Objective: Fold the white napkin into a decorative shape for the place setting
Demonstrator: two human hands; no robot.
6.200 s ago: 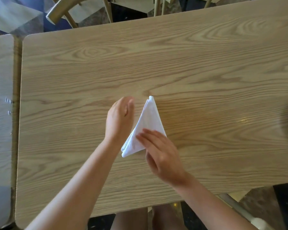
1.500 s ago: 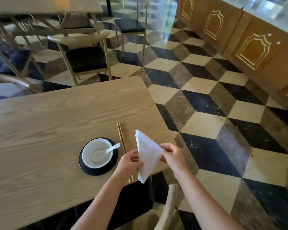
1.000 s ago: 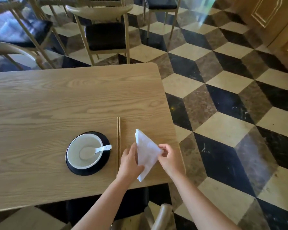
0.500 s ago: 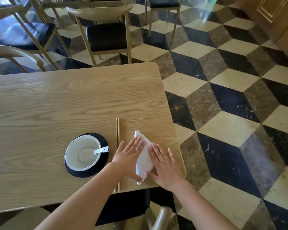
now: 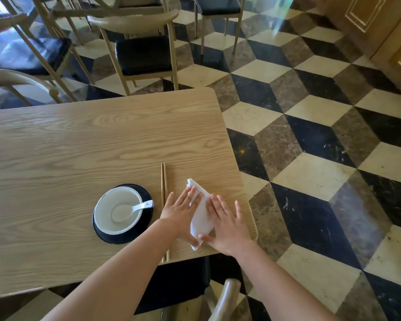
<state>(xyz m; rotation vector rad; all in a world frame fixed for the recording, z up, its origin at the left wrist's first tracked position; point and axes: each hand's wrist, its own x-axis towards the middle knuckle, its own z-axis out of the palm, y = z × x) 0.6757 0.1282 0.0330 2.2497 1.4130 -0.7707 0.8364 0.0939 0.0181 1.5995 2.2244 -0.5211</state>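
Folded white napkin [image 5: 200, 218] lies just right of the chopsticks [image 5: 163, 191]; left hand [image 5: 181, 213] and right hand [image 5: 228, 224], fingers spread flat, press it.

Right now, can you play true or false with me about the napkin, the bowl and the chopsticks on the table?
1. Both hands, the left hand and the right hand, lie flat on the white napkin. True.
2. The napkin lies inside the bowl. False: it lies on the table, right of the chopsticks.
3. A spoon rests in the bowl. True.
4. The bowl sits on a red plate. False: the plate is black.
5. The chopsticks lie between the bowl and the napkin. True.
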